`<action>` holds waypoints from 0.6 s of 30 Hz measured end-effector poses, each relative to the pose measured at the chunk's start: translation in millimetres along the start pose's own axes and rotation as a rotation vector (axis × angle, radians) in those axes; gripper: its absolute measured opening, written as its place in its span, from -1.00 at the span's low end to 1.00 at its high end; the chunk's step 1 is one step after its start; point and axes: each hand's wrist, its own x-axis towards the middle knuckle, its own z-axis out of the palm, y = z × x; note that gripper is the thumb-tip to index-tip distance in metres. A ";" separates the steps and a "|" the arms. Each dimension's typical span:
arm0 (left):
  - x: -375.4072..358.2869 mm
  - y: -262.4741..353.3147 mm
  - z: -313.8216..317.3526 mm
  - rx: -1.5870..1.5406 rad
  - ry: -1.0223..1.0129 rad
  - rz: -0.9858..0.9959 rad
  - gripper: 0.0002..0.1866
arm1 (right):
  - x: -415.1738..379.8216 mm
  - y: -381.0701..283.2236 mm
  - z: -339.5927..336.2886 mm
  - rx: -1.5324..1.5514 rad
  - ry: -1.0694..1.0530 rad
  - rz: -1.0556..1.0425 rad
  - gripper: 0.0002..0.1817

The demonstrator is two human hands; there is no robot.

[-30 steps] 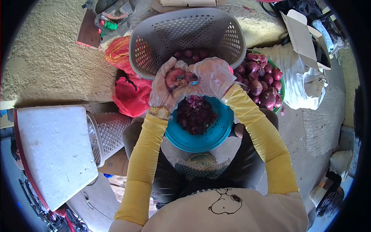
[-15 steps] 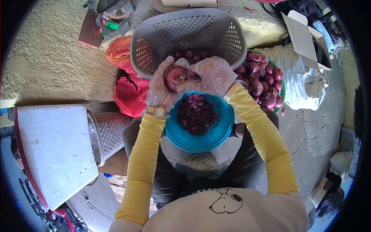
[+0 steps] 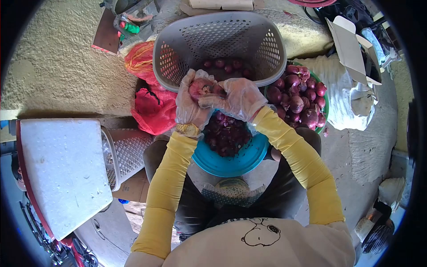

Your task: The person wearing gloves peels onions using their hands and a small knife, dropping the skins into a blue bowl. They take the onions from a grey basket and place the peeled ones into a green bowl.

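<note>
My left hand (image 3: 191, 100), in a clear plastic glove, is wrapped round a red onion (image 3: 201, 88). My right hand (image 3: 240, 98), gloved the same way, has its fingers closed against the right side of that onion; what lies under them is partly hidden. Both hands are over the far edge of a blue basin (image 3: 231, 169) that holds dark red onion skins or pieces (image 3: 226, 135). Just beyond them, a grey perforated basket (image 3: 213, 33) has several red onions at its bottom.
A green-rimmed container (image 3: 326, 109) heaped with red onions stands right of the basket. Red net bags (image 3: 151, 109) lie on the left. Further left are a white foam lid (image 3: 66, 173) and a light perforated basket (image 3: 129, 151). A white sack (image 3: 347, 89) is at right.
Both hands have come closer together, and the right hand has moved left and slightly down over the basin. The onion is still held, turned a little.
</note>
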 end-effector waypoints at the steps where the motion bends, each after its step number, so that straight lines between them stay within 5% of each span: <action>1: 5.0 0.3 -3.8 0.208 -0.035 0.091 -0.73 | 2.1 2.1 -4.7 -0.052 -0.034 -0.019 -0.12; 3: 1.2 4.3 7.1 0.416 -0.071 0.185 -0.71 | 6.2 2.7 -21.1 -0.104 -0.069 -0.040 -0.11; 5: -11.7 14.3 30.2 0.249 0.040 -0.203 -0.62 | 7.7 2.0 -38.4 -0.225 -0.101 -0.200 -0.25; 6: -14.8 10.8 24.1 0.249 0.041 -0.204 -0.62 | 7.6 3.3 -38.0 -0.288 -0.123 -0.185 -0.25; 8: -21.0 -1.6 12.9 0.895 -0.402 0.344 -0.54 | 4.8 -4.3 -41.5 -0.286 -0.116 -0.179 -0.24; 14: -24.6 -13.0 33.8 0.243 -0.122 0.188 -0.77 | -0.5 -13.1 -20.0 -0.167 -0.053 -0.042 -0.21; 18: -13.7 -9.9 19.4 0.311 -0.127 0.284 -0.77 | -1.4 -8.6 6.9 0.207 -0.001 0.041 -0.15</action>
